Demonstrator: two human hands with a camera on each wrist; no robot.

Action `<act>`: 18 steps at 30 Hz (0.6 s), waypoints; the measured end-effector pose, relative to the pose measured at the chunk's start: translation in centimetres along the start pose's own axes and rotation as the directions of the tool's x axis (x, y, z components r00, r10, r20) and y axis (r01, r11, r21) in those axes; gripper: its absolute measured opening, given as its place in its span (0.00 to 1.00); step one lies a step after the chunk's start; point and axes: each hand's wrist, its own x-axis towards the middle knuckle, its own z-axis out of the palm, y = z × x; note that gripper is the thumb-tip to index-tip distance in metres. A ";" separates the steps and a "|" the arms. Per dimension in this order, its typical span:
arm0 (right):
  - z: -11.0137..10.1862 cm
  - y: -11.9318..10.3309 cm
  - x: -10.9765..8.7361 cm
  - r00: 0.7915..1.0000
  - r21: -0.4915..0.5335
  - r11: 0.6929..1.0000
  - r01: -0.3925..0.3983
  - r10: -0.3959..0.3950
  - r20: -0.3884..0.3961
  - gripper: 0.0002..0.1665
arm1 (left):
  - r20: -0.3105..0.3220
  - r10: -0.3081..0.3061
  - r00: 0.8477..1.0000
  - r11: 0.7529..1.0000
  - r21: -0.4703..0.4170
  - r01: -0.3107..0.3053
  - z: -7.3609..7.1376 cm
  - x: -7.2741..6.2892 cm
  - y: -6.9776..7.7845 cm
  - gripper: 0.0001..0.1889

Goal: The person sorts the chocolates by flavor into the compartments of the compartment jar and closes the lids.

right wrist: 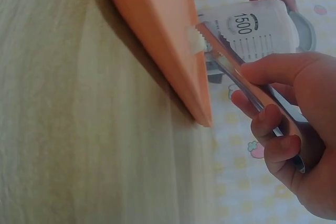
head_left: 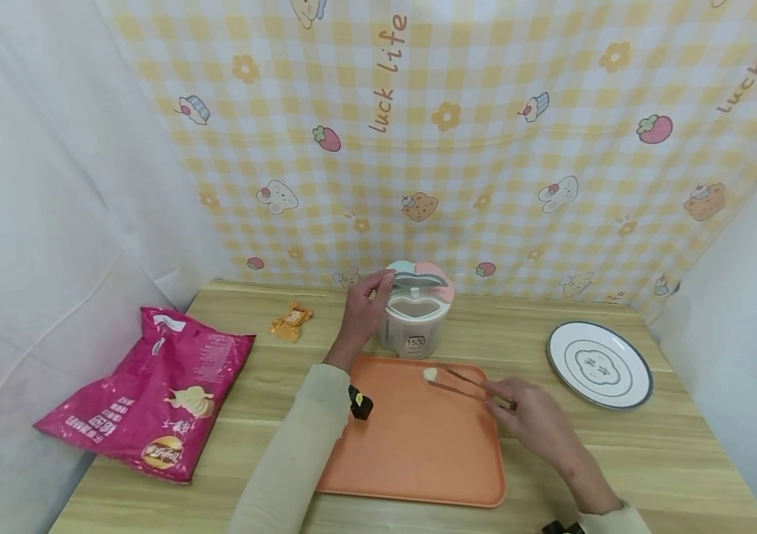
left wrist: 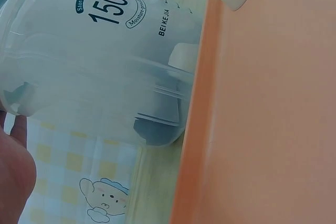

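Near the back of the table stands a clear plastic storage container (head_left: pixel 412 337) marked 1500, with a mint and pink top. My left hand (head_left: pixel 364 308) pinches its raised flap lid (head_left: pixel 421 280); a white chunk is visible low inside through the wall in the left wrist view. Metal tongs (right wrist: pixel 273 100) with toothed tips are gripped in my right hand (head_left: pixel 531 415). Between their tips is a small whitish piece (head_left: pixel 430 374), over the far edge of the orange tray (head_left: pixel 418 452). What the piece is, I cannot tell.
A magenta chip bag (head_left: pixel 151 393) lies at the left. Behind it sits an orange-wrapped sweet (head_left: pixel 292 322). A white plate (head_left: pixel 562 356) with a dark rim is on the right. Patterned cloth (head_left: pixel 445 163) hangs along the table's back edge.
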 end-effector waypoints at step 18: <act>0.9 0.6 -0.2 1.000 -0.031 0.999 0.009 -0.009 0.001 0.18 | 0.001 0.011 1.000 1.000 0.023 -0.011 0.0 0.0 -0.2 0.17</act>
